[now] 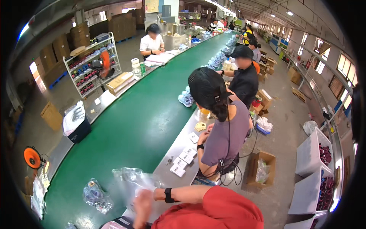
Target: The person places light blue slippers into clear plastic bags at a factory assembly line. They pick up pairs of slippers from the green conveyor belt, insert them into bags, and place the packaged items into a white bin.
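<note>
My hands meet at the lower middle, at the near edge of the green conveyor belt [129, 126]. A clear plastic bag [133, 179] stands crumpled over the belt beside them. My left hand [142, 206] is blurred and looks closed on the bag's near edge. From the red sleeve at the right, my right hand [158, 194] reaches in against the left one, a black band on its wrist; its fingers are hidden. To the left on the belt lies a clear bag [97, 196] with pale blue shoes inside. Below my hands is a dark-edged item [120, 222], partly cut off.
A co-worker in a purple top [228, 133] stands close at right, by a metal ledge with white cards [183, 160]. Pale blue shoes [186, 97] line the belt further off. A dark bin [76, 122] and an orange fan [32, 157] stand at left.
</note>
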A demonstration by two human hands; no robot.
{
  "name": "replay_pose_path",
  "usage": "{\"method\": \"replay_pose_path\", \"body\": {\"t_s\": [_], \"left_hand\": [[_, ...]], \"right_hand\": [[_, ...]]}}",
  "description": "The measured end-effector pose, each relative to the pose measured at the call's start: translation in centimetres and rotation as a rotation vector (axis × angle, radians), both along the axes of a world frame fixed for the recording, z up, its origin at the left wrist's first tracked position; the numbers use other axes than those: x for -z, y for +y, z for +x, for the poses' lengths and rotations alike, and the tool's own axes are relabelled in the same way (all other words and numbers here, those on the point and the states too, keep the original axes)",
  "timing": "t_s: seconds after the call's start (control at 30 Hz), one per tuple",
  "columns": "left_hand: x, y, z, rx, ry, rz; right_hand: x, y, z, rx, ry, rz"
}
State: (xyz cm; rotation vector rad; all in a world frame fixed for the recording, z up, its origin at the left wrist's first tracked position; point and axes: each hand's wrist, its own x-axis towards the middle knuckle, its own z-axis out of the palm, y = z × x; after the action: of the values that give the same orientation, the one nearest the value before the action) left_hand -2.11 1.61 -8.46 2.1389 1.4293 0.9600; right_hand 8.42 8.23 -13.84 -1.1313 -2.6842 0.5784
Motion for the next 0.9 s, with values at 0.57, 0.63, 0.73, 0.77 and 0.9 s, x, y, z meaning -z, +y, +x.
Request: {"method": "replay_pose_path", "body": {"t_s": [0.57,0.63,0.73,0.77,0.9], "left_hand": [[-9.3,1.9,-1.8,-0.206,-0.325,-0.403],[-8.8,3.2,-2.3,-0.295,-0.370,-0.321],[-6.2,5.0,-4.9,-0.386,-0.576,-0.144],[-5.3,5.3,-6.1,-0.432,-0.654,-0.153],[1.2,4.0,-12.6,-0.567,-0.800,-0.190]], "right_hand": [[2.0,6.3,-7.1,-0.113,0.112,-0.104],[1.7,8.4,-10.5,-0.080,0.126,-0.043],[1.3,10.7,-15.1,0.013,0.119,0.053],[1.7,11.1,-16.2,0.033,0.109,0.074],[4.3,9.5,-15.7,0.038,0.033,0.154]]}}
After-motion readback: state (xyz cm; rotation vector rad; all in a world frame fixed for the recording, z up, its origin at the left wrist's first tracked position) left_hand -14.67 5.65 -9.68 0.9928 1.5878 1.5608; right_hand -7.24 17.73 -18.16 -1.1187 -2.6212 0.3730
